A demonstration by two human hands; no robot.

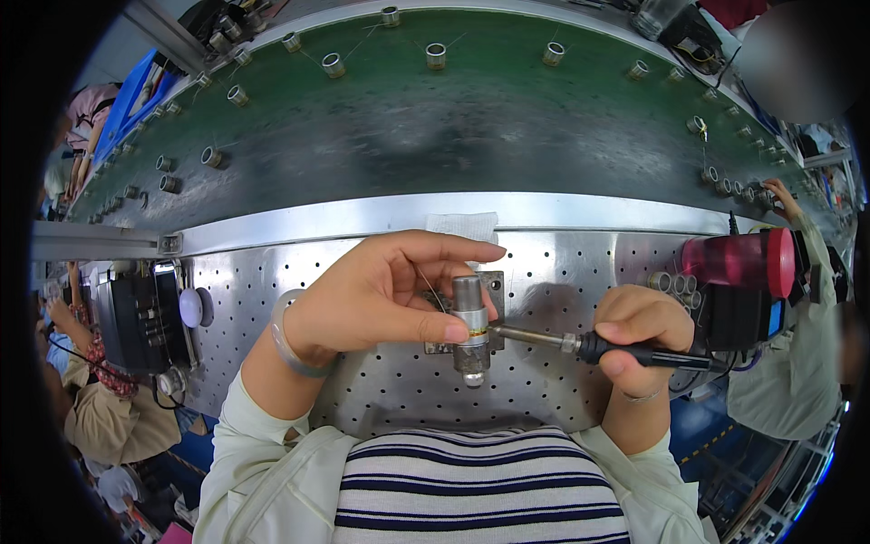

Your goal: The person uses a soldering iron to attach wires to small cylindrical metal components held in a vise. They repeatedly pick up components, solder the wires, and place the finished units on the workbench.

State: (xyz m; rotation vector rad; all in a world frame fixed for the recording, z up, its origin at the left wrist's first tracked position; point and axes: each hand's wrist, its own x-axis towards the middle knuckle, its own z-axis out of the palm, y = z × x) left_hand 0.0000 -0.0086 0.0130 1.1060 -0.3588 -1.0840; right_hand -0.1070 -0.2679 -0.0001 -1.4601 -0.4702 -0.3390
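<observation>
Near the middle of the metal worktop, my left hand [367, 295] is closed round a short silver metal cylinder [469, 296]. Its thumb presses the near left side, by a narrow coloured band, while the index finger stretches out beyond the part. Below the band the piece narrows to a rounded bright end. In my right hand [642, 328] is a soldering iron [533, 336], held by its black handle and pointing left. The iron's tip meets the cylinder's right side at the band, though exact contact is hard to tell. Behind the part, a dark metal block [495, 283] is partly hidden.
Beyond the perforated worktop [272, 363] runs a green conveyor belt [381, 118] carrying several metal rings with thin wires. On the right are stacked metal rings [675, 284], a pink container [739, 261] and a black box [739, 317]. A black device [136, 313] stands left. Other people sit at both sides.
</observation>
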